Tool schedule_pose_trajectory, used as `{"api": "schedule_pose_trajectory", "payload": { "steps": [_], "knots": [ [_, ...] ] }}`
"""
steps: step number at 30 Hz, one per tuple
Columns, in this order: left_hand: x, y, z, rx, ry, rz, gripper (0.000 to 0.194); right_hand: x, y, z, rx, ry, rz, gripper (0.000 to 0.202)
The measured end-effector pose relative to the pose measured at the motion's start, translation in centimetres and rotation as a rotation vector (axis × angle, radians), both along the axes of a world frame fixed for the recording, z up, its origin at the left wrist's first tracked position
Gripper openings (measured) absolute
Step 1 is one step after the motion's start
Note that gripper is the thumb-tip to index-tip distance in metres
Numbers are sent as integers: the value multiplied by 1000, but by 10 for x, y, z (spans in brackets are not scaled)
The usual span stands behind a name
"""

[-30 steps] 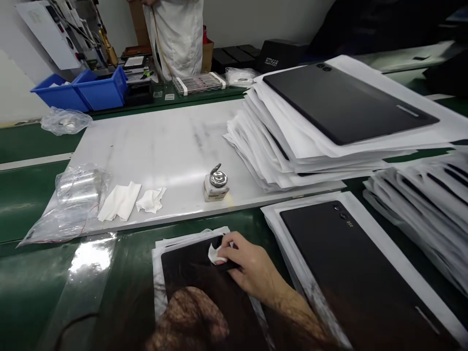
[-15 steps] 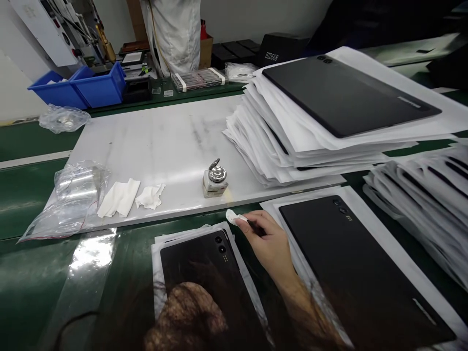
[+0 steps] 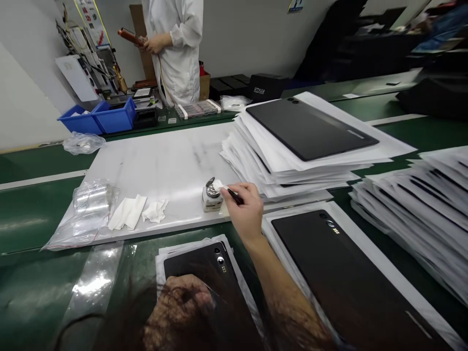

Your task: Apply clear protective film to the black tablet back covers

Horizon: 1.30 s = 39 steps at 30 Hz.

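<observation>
The right hand is pinched around a thin black stick with a small white wipe at its tip. The wipe is pressed on the shiny metal top of a little pump bottle. The bottle stands near the front edge of the big white board.

The left hand lies flat, with its fingers bent, on a black tablet back cover. That cover sits on white paper sheets on the green table, close to the person.

Left of the bottle lie 2 crumpled white cloths and a clear plastic bag. A tall stack of paper with a dark cover on top sits to the right. Another black cover lies beside the right arm. A person in a white coat stands far back by 2 blue bins.
</observation>
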State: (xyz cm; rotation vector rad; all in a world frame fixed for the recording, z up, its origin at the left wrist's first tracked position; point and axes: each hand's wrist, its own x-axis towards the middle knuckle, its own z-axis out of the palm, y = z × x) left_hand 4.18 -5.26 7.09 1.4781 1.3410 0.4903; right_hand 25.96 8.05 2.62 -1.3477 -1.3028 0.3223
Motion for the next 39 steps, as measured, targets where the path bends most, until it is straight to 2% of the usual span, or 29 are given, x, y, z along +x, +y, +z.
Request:
{"api": "schedule_pose_trajectory", "payload": {
  "steps": [3,5,8,10,13,16,19,24,26,29,35,39],
  "knots": [
    [-5,5,2,53,-116,24,11,-6,15,14,-26,-42,36,25],
    [-6,7,0,50,-219,10,14,-7,3,19,-34,-44,28,28],
    [-5,9,-4,20,-277,21,16,-1,-45,19,27,91,13,33],
    [-5,8,-6,12,-301,18,14,5,-86,13,31,245,73,43],
    [-6,8,-5,8,-316,-7,12,17,-139,0,-190,397,243,74],
    [-7,7,-5,13,-301,-41,11,24,-167,-8,-419,619,422,84],
    [-7,7,-6,37,-269,-47,10,29,-175,-9,-480,756,482,72],
    [-8,6,-8,75,-237,-67,11,33,-174,-2,-472,729,530,76],
    [-8,6,-8,88,-233,-72,10,32,-174,1,-485,737,552,65],
    [-8,6,-8,97,-231,-78,10,29,-174,8,-531,637,516,47],
    [-8,4,-10,120,-216,-80,9,26,-177,10,-542,480,481,44],
    [-9,5,-9,132,-210,-96,9,24,-178,7,-570,488,499,42]
  ]
}}
